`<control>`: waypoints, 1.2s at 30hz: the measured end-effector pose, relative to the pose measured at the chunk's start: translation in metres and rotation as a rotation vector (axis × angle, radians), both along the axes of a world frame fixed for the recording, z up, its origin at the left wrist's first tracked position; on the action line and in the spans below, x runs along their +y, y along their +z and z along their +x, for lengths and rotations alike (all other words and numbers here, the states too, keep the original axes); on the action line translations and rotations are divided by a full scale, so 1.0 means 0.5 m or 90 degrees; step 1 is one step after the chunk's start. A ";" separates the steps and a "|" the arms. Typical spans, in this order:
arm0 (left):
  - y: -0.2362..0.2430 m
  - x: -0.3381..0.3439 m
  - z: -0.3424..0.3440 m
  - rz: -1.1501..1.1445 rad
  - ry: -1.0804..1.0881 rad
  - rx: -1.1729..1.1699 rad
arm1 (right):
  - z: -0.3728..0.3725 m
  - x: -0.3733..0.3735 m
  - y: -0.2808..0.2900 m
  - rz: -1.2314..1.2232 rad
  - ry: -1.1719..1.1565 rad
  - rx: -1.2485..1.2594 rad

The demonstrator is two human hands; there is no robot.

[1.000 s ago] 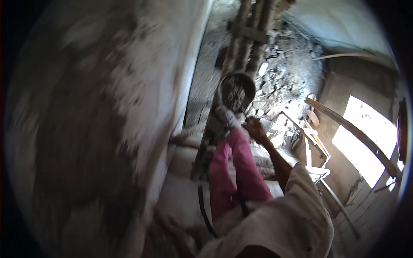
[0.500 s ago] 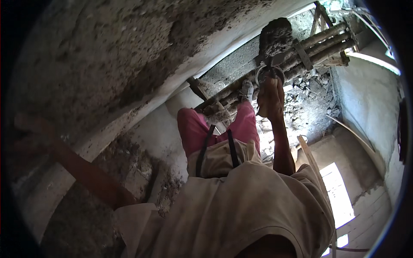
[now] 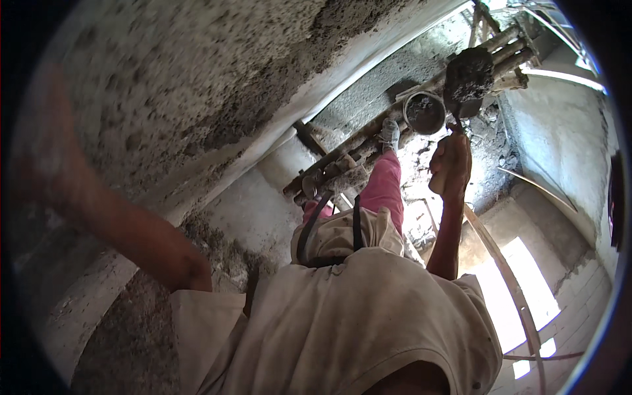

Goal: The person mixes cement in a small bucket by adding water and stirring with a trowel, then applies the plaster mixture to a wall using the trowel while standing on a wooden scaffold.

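My right hand is wrapped round the handle of a trowel. A thick heap of dark, wet mortar covers the trowel's blade. Just left of the blade stands a round bucket with more grey mortar inside. At the far left, my left hand is raised by the rough, partly plastered wall. Blur and shade hide its fingers, and I cannot tell whether it touches the wall.
Several wooden poles form a scaffold under my feet and the bucket. Rubble lies below on the right. A long plank leans at the lower right, beside bright openings. Another wall rises on the right.
My right hand and the loaded trowel have moved right and nearer, leaving the bucket's mouth in view. My left forearm has swung upward along the wall. One leg has shifted back.
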State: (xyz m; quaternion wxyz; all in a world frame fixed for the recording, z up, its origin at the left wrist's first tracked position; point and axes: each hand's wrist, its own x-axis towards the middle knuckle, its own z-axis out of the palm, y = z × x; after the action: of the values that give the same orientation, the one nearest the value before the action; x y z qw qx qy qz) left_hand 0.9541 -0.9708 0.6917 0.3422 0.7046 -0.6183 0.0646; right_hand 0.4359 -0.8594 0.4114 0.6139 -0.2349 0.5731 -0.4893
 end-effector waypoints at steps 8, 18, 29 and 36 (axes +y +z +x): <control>0.048 -0.012 -0.296 -0.400 0.072 -0.564 | 0.123 0.167 0.067 0.020 -0.050 -0.195; 0.141 0.094 -0.245 -0.563 0.017 -0.643 | -0.073 0.198 0.052 -0.135 -0.373 -0.130; 0.189 0.064 -0.235 -0.521 0.207 -0.757 | 0.017 -0.188 0.046 -0.215 -0.705 0.343; 0.171 0.065 -0.201 -0.466 0.196 -0.780 | 0.417 -0.134 0.318 -0.439 -0.275 0.089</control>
State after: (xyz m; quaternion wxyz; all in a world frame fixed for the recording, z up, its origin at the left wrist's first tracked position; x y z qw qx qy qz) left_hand 0.8538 -0.9384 0.7770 0.1354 0.4613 -0.5314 0.6975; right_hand 0.6445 -0.9263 0.5703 0.3421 -0.3338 0.4519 -0.7532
